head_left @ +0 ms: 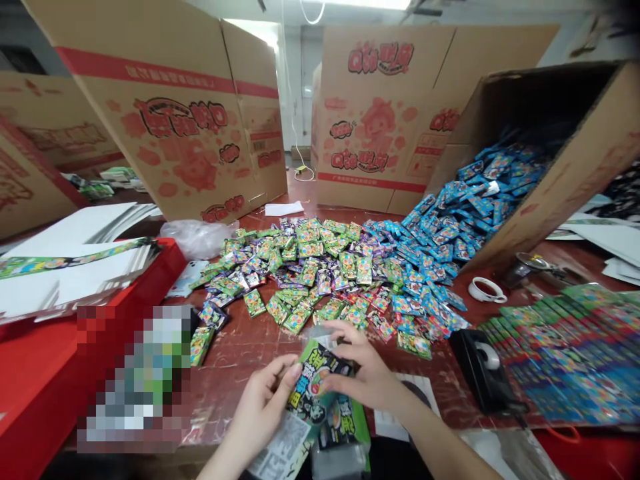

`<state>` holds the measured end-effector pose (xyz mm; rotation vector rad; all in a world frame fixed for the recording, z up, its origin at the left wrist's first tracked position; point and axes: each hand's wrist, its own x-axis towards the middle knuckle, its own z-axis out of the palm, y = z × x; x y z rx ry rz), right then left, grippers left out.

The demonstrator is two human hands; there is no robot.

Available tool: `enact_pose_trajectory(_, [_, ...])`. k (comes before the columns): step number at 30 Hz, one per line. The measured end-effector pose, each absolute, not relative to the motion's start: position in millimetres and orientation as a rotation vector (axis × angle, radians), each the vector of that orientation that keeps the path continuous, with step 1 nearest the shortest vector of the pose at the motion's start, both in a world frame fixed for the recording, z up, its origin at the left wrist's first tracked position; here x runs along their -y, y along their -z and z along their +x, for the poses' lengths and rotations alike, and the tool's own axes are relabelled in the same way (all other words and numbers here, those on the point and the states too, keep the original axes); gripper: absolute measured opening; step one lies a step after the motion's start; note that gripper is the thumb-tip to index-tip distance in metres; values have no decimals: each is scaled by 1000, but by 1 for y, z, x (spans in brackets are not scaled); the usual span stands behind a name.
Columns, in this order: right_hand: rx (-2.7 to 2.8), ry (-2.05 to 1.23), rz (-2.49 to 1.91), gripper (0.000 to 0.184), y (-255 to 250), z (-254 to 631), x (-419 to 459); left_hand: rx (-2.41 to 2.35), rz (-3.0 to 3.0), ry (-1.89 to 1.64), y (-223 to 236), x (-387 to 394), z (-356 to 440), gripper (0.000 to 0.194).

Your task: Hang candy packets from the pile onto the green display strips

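Observation:
Near the table's front edge, my left hand grips a green-and-black printed package by its left side, thumb on top. My right hand has its fingers curled over the same package's upper right side. A second black-and-green printed piece sits under it, with clear plastic below. Whether these pieces are joined, I cannot tell. Just beyond my hands spreads a heap of small green sachets, mixed with purple and red ones.
Blue sachets spill from a tipped carton at right. A black tape dispenser stands beside rows of sachets. At left, a red tray holds white cards. A cup and tall cartons stand farther back.

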<state>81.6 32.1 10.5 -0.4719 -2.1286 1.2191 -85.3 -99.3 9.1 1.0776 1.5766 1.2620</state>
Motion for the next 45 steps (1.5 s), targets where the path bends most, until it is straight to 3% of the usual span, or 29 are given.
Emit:
enact_pose_trajectory(5, [2214, -1140, -352, 16, -8, 40, -52, -1574, 888, -1348, 0, 110, -110, 47])
enact_pose_trajectory(9, [2170, -922, -550, 9, 7, -49, -95, -1670, 642, -1437, 8, 125, -140, 52])
enact_pose_trajectory(12, [2222, -887, -599, 14, 20, -113, -115, -1689, 568, -1446, 14, 135, -156, 53])
enact_pose_trajectory(14, [2227, -893, -597, 6, 24, -132, -118, -1695, 556, -1455, 19, 141, -163, 54])
enact_pose_trajectory(16, [2223, -919, -562, 2, 26, -126, -115, -1708, 543, -1462, 25, 146, -168, 55])
enact_pose_trajectory(18, [2204, -961, -521, 11, 26, -99, -107, -1732, 543, -1461, 29, 150, -173, 56])
enact_pose_trajectory(22, [1914, -1488, -382, 21, 23, -27, -80, -1748, 644, -1424, 32, 146, -170, 51])
enact_pose_trajectory(24, [1684, -1654, -411, 17, 20, -6, -64, -1712, 737, -1392, 30, 139, -160, 48])
enact_pose_trajectory(27, [1431, -1594, -601, 16, 16, 2, -47, -1666, 859, -1353, 24, 126, -140, 44])
enact_pose_trajectory(30, [1300, -1579, -669, 33, 14, -2, -43, -1659, 877, -1356, 19, 119, -124, 45])
enact_pose_trajectory(34, [1235, -1435, -727, 24, 17, 0, -43, -1667, 853, -1358, 17, 116, -116, 46])
enact_pose_trajectory(37, [1453, -1419, -691, 20, 15, 10, -42, -1718, 870, -1370, 15, 116, -115, 46])
enact_pose_trajectory(42, [2243, -1255, -462, 45, -14, 37, -49, -1799, 1033, -1273, 13, 118, -119, 47])
enact_pose_trajectory(45, [2465, -1235, -275, 45, -33, 50, -59, -1826, 1133, -1195, 9, 120, -121, 44])
